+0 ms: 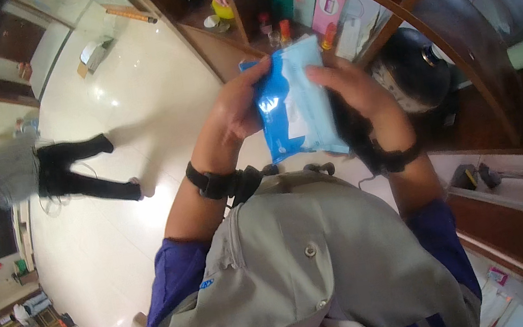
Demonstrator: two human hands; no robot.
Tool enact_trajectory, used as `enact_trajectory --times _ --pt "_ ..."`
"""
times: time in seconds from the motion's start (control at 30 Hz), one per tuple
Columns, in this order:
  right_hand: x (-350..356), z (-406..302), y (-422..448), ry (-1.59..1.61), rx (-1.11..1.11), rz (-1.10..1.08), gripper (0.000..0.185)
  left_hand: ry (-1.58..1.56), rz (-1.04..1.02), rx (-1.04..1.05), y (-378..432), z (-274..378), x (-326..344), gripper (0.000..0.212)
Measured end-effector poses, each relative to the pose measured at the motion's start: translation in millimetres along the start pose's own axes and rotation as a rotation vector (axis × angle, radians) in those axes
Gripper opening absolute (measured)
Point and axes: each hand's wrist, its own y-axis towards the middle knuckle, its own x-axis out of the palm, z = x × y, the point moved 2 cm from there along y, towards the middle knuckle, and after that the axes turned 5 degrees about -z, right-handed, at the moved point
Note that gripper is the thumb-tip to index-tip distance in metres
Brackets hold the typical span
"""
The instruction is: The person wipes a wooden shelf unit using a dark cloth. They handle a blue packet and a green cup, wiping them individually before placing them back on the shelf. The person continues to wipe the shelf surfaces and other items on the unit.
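Between my two hands is a blue and pale-blue soft plastic packet (pixel 300 101), held in front of my chest. It bears writing and looks like a pack of wipes or tissues. My left hand (pixel 243 97) grips its left side, thumb lying near the top edge. On the opposite side my right hand (pixel 349 83) holds it, with a finger or thumb on the pale-blue face. The fingers behind the packet are hidden. Dark straps circle both my wrists.
Wooden shelves (pixel 491 91) with a curved edge hold boxes (pixel 329 6), red-topped bottles (pixel 285 31) and a dark round pot (pixel 411 70). A yellow bowl (pixel 223 10) sits farther back. At left a person (pixel 16 169) stands on the tiled floor (pixel 97 230).
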Motion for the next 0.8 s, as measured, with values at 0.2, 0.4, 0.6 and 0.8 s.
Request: enact_trajectory --times 0.2,0.4,0.6,0.8 --pt "-9 10 -4 0.221 0.063 0.267 0.032 0.411 0.067 0.318 2 -3 -3 0.050" --pt "3 -11 4 0.298 0.044 0.375 0.031 1.895 0.002 0.856 -63 -4 41 0.093" --pt "30 -17 19 0.345 -0.135 0.167 0.044 1.300 0.070 0.809 -57 -3 20 0.092" --pt "28 -39 10 0.505 -0.218 0.148 0.047 0.607 -0.060 0.669 -64 1 -11 0.090"
